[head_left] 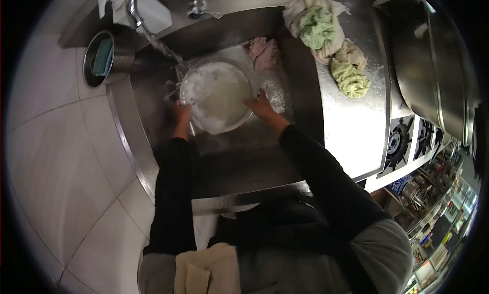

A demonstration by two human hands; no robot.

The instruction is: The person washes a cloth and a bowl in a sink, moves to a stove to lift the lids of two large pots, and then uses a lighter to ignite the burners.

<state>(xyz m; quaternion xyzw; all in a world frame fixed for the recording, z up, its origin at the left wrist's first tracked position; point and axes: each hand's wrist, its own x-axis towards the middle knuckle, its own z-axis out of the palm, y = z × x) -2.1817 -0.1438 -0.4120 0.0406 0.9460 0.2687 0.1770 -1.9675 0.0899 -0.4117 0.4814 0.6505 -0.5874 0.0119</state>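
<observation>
A round metal bowl (238, 125) full of cloudy, foamy water sits in the steel sink (224, 174). My left hand (182, 113) grips its left rim; the fingers are partly blurred. On the opposite side, my right hand (261, 106) is closed on the rim, with the thumb over the edge. Water runs from the curved faucet (133, 11) into the bowl's upper left. Behind the bowl, a pinkish cloth (264, 53) lies wet in the sink's far corner.
Crumpled cloths (318, 26) and a yellow-green cloth (350, 80) lie on the steel counter at right. A metal pot (122, 60) with sponges stands left of the sink, near a white pump bottle (147, 11). Farther right are stove burners (396, 141) and a large pot (433, 65).
</observation>
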